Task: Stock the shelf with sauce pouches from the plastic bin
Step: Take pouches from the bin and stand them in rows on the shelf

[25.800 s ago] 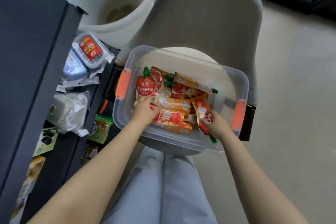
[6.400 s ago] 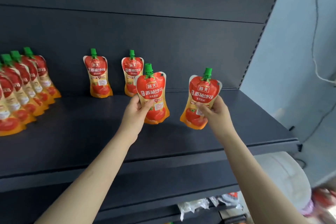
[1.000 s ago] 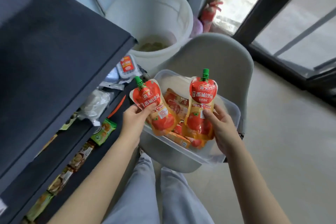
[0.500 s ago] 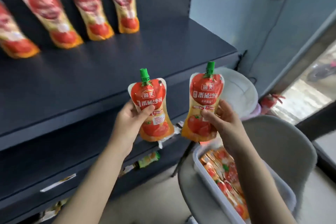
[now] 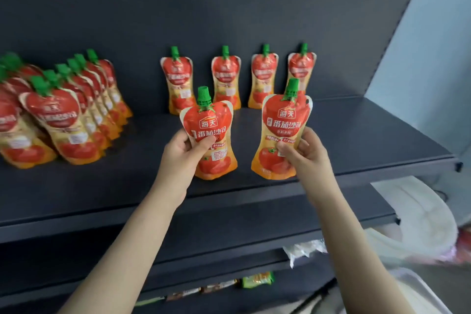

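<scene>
Head view: each hand, left hand [image 5: 181,154] and right hand [image 5: 304,154], grips one sauce pouch, left pouch [image 5: 209,135] and right pouch [image 5: 281,132]; four pouches [image 5: 225,79] stand along the shelf [image 5: 356,135] back.

a sauce pouch [image 5: 209,135] in left hand [image 5: 180,153], another pouch [image 5: 281,132] in right hand [image 5: 305,153], over shelf [image 5: 356,140]

The shelf [image 5: 356,140] is bare at 3 o'clock; four pouches [image 5: 225,76] stand at 12, crowded rows [image 5: 76,115] at 9.

Soft, even light on a dark shelf [image 5: 356,135].
Left pouch rows [image 5: 58,120] smear with blur; held pouches [image 5: 209,126] read sharp; shelf edges bow slightly.
</scene>
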`<state>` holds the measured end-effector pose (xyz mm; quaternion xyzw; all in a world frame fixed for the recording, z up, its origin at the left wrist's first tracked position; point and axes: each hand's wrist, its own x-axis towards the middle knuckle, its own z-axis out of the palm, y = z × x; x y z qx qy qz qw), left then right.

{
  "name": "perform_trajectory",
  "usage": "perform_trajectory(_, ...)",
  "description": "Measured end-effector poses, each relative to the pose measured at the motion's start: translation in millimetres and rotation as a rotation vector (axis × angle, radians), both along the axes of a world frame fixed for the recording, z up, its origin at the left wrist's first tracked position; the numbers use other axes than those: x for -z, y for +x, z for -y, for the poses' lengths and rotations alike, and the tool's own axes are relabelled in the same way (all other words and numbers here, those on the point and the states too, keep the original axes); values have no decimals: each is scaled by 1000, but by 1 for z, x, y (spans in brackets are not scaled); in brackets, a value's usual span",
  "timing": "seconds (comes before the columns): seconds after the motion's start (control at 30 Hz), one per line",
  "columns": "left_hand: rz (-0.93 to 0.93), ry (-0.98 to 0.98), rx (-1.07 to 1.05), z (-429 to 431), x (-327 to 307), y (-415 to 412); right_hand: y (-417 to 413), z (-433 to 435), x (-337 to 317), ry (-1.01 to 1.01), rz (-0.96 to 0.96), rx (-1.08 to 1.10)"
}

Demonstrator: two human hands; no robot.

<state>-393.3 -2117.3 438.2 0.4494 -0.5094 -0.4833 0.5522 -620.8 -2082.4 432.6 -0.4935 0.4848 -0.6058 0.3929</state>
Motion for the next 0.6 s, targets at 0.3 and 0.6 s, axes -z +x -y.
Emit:
perform_trajectory(0.3,12,-58,-136,79,15,31,34,104,23,-19,-83,-136)
perform_trajectory(0.6,206,2,2,101,29,51,17,162,32,30,-322,-428)
